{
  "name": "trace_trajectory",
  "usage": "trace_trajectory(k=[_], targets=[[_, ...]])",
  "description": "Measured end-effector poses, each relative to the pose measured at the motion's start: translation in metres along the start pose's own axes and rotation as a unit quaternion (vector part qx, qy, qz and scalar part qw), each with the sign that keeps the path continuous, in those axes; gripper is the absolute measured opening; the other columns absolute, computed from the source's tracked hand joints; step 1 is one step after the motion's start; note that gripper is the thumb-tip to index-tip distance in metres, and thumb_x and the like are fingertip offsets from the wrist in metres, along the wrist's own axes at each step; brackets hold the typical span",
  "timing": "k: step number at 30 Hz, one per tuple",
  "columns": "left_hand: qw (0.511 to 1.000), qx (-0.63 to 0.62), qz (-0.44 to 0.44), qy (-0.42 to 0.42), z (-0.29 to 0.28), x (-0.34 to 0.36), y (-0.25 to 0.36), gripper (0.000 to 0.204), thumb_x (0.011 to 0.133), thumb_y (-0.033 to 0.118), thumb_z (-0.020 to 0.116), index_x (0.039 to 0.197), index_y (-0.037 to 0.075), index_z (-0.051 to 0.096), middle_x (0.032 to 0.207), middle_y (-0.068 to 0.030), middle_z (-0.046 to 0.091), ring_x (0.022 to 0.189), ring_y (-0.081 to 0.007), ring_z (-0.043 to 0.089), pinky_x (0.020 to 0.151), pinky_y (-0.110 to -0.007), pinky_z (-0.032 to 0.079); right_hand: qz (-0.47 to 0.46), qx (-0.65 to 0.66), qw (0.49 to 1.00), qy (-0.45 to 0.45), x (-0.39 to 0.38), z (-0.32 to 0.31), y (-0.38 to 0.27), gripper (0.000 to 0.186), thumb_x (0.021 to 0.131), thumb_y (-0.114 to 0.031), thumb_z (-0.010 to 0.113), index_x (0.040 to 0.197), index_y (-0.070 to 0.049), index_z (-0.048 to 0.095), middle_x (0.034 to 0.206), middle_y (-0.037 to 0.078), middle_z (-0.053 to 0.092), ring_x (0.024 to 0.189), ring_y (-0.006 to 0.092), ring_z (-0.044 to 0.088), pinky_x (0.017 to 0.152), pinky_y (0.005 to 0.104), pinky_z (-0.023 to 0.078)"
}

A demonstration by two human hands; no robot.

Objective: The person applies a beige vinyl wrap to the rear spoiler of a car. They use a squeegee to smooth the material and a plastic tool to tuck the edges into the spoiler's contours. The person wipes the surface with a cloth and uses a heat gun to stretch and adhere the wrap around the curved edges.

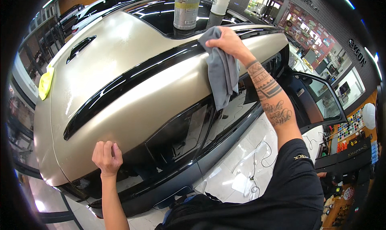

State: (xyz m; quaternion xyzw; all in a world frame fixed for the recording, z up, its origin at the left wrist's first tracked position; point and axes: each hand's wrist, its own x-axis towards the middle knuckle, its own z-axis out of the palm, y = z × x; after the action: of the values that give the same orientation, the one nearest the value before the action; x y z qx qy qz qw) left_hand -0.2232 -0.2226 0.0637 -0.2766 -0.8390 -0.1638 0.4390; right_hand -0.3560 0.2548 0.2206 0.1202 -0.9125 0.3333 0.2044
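My right hand [228,42] is closed on a grey microfiber cloth [222,73], pressing it against the black roof rail of a car. The cloth's loose end hangs over the satin gold roof edge [177,93] and down past the side window. Loosely curled, my left hand [107,158] rests on the same gold edge nearer the rear, with no object visible in it. The long black roof rail [132,75] runs between the gold edge strip and the main roof panel [108,41]. Small droplets or wet patches show on that panel.
A grey bottle [186,13] and a white bottle [220,3] stand on the dark glass roof. A yellow cloth [46,83] hangs over the far left edge. At the right, a car door [317,95] stands open. Cables [254,177] lie on the tiled floor.
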Motion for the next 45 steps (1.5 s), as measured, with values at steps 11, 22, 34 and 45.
trace_trajectory(k=[11, 22, 34, 45], targets=[[1.000, 0.005, -0.001, -0.004, 0.000, 0.003, 0.001, 0.013, 0.074, 0.005, 0.064, 0.081, 0.004, 0.053, 0.066, -0.0093, 0.045, 0.056, -0.0272, 0.048, 0.050, -0.037, 0.038, 0.001, -0.015, 0.996, 0.088, 0.012, -0.004, 0.009, 0.032, 0.067, -0.025, 0.077, 0.081, 0.002, 0.066, 0.075, 0.013, 0.068, 0.065, 0.0214, 0.062, 0.066, 0.0350, 0.050], [1.000, -0.021, 0.000, 0.011, 0.004, 0.006, 0.006, 0.013, 0.074, 0.005, 0.064, 0.082, 0.005, 0.053, 0.067, -0.0088, 0.045, 0.057, -0.0269, 0.048, 0.050, -0.037, 0.038, 0.091, 0.078, 0.986, 0.116, 0.008, -0.045, 0.029, 0.030, 0.069, -0.022, 0.077, 0.089, 0.000, 0.069, 0.080, 0.009, 0.070, 0.065, 0.0159, 0.064, 0.066, 0.0291, 0.052], [1.000, -0.018, 0.002, 0.009, 0.001, 0.006, 0.004, 0.014, 0.073, 0.005, 0.064, 0.081, 0.005, 0.053, 0.068, -0.0090, 0.047, 0.057, -0.0269, 0.049, 0.050, -0.037, 0.039, 0.116, 0.111, 0.983, 0.092, 0.006, -0.042, 0.009, 0.022, 0.068, -0.012, 0.075, 0.082, 0.003, 0.068, 0.077, 0.008, 0.070, 0.064, 0.0163, 0.063, 0.061, 0.0320, 0.052], [1.000, -0.002, -0.005, -0.001, -0.009, 0.000, 0.001, 0.013, 0.073, 0.006, 0.064, 0.082, 0.004, 0.054, 0.069, -0.0098, 0.047, 0.059, -0.0280, 0.050, 0.051, -0.038, 0.040, 0.029, -0.037, 0.997, 0.056, 0.002, 0.012, -0.025, 0.026, 0.070, -0.012, 0.074, 0.091, 0.003, 0.067, 0.083, 0.010, 0.070, 0.076, 0.0167, 0.065, 0.073, 0.0304, 0.052]])
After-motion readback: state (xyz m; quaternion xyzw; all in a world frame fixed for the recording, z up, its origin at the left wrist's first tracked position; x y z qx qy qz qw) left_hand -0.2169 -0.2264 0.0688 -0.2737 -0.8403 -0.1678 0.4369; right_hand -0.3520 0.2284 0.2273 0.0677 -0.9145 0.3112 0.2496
